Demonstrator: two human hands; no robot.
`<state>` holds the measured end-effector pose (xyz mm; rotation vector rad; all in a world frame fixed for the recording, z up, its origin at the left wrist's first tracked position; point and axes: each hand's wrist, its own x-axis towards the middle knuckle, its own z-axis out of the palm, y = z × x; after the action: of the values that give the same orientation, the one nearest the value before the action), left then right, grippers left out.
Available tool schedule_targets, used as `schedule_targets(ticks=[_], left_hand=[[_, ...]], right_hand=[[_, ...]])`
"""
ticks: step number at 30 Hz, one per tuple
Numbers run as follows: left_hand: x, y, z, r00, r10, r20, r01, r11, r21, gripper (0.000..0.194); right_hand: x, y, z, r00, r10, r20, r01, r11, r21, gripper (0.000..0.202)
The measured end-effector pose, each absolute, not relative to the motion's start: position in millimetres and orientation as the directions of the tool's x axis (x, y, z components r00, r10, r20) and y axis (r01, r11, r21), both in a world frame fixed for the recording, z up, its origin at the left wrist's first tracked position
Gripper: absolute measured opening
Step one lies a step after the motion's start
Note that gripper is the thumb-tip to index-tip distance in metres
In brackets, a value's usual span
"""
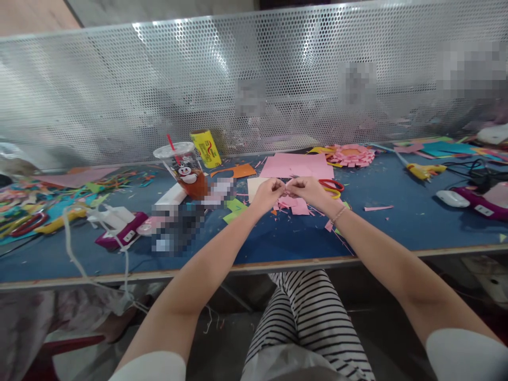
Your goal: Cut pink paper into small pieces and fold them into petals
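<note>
My left hand (270, 191) and my right hand (304, 189) meet fingertip to fingertip above the blue table (273, 241). Both are closed in a pinch around something small that I cannot make out. Just behind them lies a pink paper sheet (299, 165), with a cream piece of paper (254, 188) beside my left hand. Pink paper scraps (299, 207) are spread beneath the fingers. Red and yellow scissor handles (332, 186) rest to the right of my right hand, and green paper pieces (235, 210) lie left of my left hand.
A drink cup (186, 172) with a red straw stands at the left, near a yellow packet (206, 149). A pink paper flower (352, 155) and a yellow glue gun (425, 171) lie at the right. Purple power strips (119, 233) with cables and a perforated metal screen (190, 79) surround the workspace.
</note>
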<state>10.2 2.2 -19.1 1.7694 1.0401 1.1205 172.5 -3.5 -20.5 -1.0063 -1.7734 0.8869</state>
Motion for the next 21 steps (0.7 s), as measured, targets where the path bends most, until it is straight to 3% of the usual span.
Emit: schedule_targets(ticks=[3,6,10,17,21], left_hand=[[10.1,0.6,-18.1,0.305,0.927,0.217,0.147,-0.271,0.951,0.009],[8.7,-3.5,-14.7,0.373,0.903,0.213,0.218,-0.308,0.926,0.013],[5.2,-5.5,-10.5,0.455,0.861,0.229,0.293,-0.387,0.874,0.019],[3.3,0.2,-13.4,0.484,0.858,0.172,0.157,-0.278,0.948,0.021],[1.7,0.1,-11.8,0.478,0.858,0.187,0.271,-0.347,0.898,0.024]], right_hand=[[173.9,-3.0,-19.9,-0.299,0.887,0.353,0.359,0.447,-0.819,0.024],[174.5,-4.2,-18.3,-0.315,0.881,0.353,0.408,0.462,-0.788,0.022],[175.3,-5.9,-16.5,-0.344,0.878,0.332,0.383,0.454,-0.805,0.019],[177.6,-4.1,-16.3,-0.345,0.884,0.316,0.363,0.436,-0.824,0.016],[177.6,-3.1,-17.8,-0.336,0.892,0.304,0.346,0.417,-0.84,0.018]])
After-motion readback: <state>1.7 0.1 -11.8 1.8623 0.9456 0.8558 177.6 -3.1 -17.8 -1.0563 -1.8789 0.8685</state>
